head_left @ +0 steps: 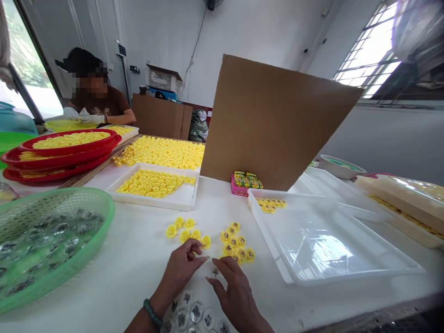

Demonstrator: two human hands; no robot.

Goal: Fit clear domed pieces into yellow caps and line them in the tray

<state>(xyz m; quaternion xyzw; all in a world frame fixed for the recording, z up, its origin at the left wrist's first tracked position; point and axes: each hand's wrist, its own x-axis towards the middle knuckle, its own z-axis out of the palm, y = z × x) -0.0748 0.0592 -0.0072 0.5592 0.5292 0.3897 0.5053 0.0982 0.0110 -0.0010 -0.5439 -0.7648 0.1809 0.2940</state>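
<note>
My left hand [182, 268] rests on the white table, fingers curled in a pinch beside a loose group of yellow caps [187, 231]. My right hand [232, 286] lies just right of it, fingers bent round a small clear piece [215, 272] with a dark print. A second cluster of yellow caps [237, 245] with dark inserts sits just beyond my right fingers. Several clear round pieces [194, 314] lie on the table under my wrists. What the left fingers pinch is too small to make out.
A green mesh basket [86, 249] of clear pieces stands at left. White trays [180, 199] [277, 249] hold yellow caps. Red trays [69, 150] are stacked far left. A cardboard sheet [274, 125] stands upright behind. A person sits at the far left.
</note>
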